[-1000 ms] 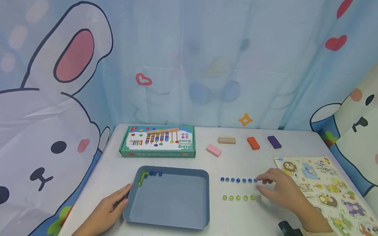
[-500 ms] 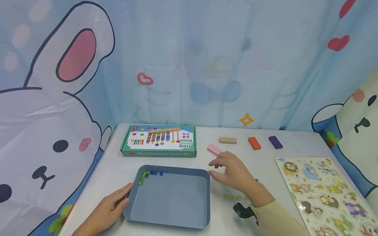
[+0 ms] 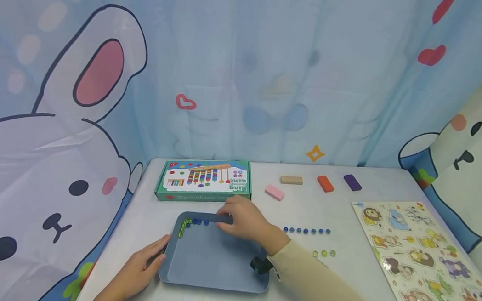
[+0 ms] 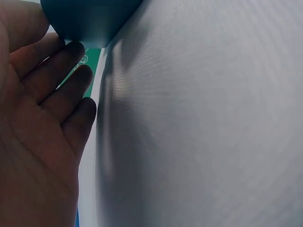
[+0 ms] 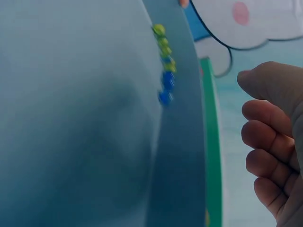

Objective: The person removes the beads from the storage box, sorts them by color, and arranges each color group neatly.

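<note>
A grey-blue tray (image 3: 217, 268) holds green and blue marbles in its far left corner, among them a blue marble (image 3: 206, 222). My left hand (image 3: 140, 266) rests against the tray's left side, fingers fairly straight; in the left wrist view they touch its wall. Over the tray's far edge is my right hand (image 3: 247, 220), right of the marbles. The right wrist view shows its fingers loosely bent and nothing held. On the table to the right, a row of blue marbles (image 3: 305, 231) lies behind green marbles (image 3: 324, 253), partly hidden by the right forearm.
Behind the tray lies a green game box (image 3: 202, 196). Pink (image 3: 274, 192), wooden (image 3: 291, 180), orange (image 3: 325, 183) and purple blocks (image 3: 352, 182) lie at the back. An animal picture board (image 3: 416, 262) covers the right side. A printed curtain (image 3: 229, 76) hangs behind.
My right hand has left the end of the blue marble row and swept left to above the tray's far edge. The left hand stays at the tray's side.
</note>
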